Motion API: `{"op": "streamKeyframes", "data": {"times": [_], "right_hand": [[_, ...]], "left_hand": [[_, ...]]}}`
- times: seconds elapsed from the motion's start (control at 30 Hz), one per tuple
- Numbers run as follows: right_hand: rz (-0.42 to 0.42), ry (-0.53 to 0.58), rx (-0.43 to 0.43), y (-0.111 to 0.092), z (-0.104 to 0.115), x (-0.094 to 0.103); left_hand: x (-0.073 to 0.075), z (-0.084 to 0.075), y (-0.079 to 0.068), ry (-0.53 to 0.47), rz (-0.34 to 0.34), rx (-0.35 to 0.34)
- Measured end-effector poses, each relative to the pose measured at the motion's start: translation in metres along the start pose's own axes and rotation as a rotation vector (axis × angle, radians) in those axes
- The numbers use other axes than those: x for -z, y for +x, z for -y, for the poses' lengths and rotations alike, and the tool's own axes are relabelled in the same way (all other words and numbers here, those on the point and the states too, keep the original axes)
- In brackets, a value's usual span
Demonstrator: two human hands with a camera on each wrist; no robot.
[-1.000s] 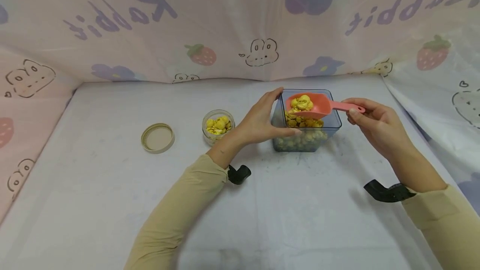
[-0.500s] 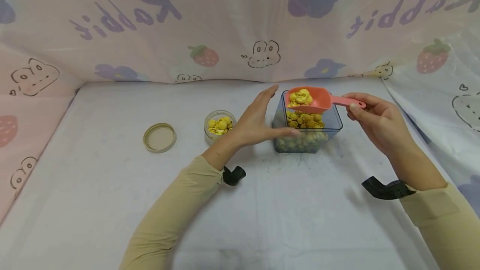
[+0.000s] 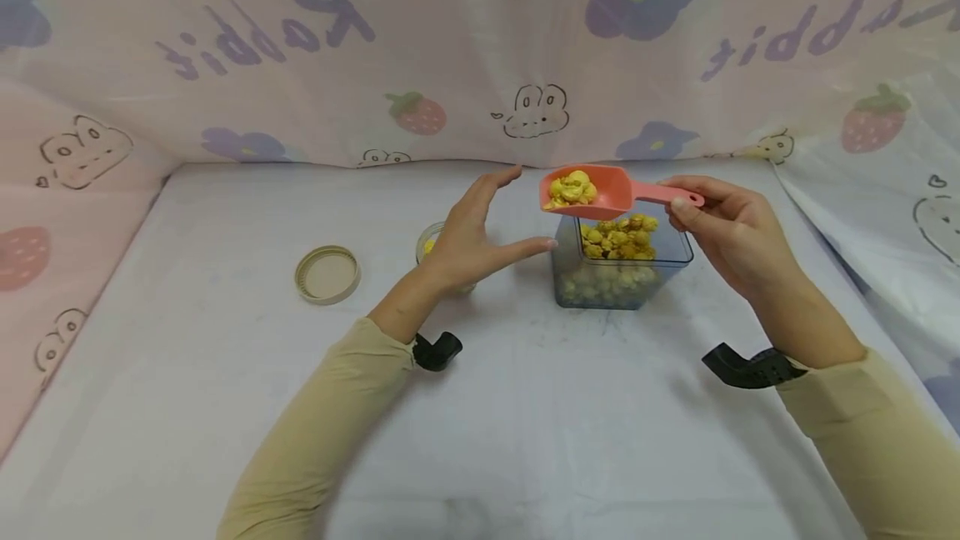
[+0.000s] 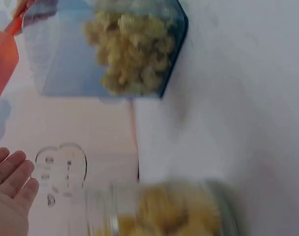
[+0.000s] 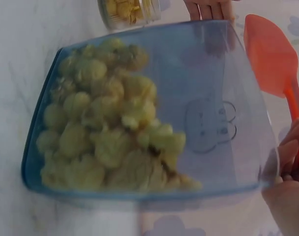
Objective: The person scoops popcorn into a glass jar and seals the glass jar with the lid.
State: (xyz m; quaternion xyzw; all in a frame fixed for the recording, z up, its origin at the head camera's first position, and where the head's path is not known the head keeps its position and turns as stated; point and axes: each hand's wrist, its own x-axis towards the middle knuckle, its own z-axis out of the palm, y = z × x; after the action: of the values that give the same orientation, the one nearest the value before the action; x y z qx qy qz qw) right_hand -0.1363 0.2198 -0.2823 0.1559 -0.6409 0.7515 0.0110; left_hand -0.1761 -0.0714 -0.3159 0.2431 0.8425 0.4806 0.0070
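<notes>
My right hand point(image 3: 738, 232) grips the handle of a coral-pink scoop point(image 3: 613, 190), which carries several yellow popcorn pieces point(image 3: 573, 188). The scoop hangs level above the left back part of a clear bluish bin point(image 3: 600, 294). More popcorn point(image 3: 618, 237) fills the lower part of this bin. My left hand point(image 3: 468, 244) is off the bin, thumb and fingers spread, in the air between the bin and a glass jar point(image 3: 429, 236). It hides most of the jar in the head view; in the left wrist view popcorn shows inside the jar point(image 4: 164, 211).
A round beige lid point(image 3: 327, 275) lies on the white table cover point(image 3: 525, 423), left of the jar. A printed curtain point(image 3: 465, 48) with rabbits and strawberries rises behind the table, with more hanging at both sides.
My left hand has let go of the bin's rim and moved left toward the jar. The loaded scoop has risen out of the bin and shifted left with my right hand.
</notes>
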Motion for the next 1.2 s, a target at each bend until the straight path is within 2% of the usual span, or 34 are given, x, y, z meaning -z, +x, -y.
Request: {"op": "streamKeyframes", "data": {"times": [0.23, 0.43, 0.57, 0.73, 1.0, 1.2], "right_hand": [[0.035, -0.043, -0.024, 0.009, 0.000, -0.015], [0.048, -0.107, -0.065, 0.015, -0.002, -0.025], [0.055, -0.168, -0.107, 0.019, -0.004, -0.033], [0.061, -0.269, -0.154, 0.026, -0.003, -0.045], [0.054, -0.418, -0.225, 0.036, -0.001, -0.062], [0.067, -0.449, -0.249, 0.041, -0.001, -0.071]], "left_hand": [[0.027, 0.018, -0.013, 0.027, -0.047, 0.032], [0.040, 0.032, -0.024, 0.033, -0.033, 0.099], [0.045, 0.041, -0.030, 0.038, -0.007, 0.156], [0.048, 0.050, -0.036, 0.049, 0.020, 0.196], [0.050, 0.057, -0.042, 0.044, 0.043, 0.179], [0.053, 0.065, -0.046, 0.042, 0.064, 0.167]]}}
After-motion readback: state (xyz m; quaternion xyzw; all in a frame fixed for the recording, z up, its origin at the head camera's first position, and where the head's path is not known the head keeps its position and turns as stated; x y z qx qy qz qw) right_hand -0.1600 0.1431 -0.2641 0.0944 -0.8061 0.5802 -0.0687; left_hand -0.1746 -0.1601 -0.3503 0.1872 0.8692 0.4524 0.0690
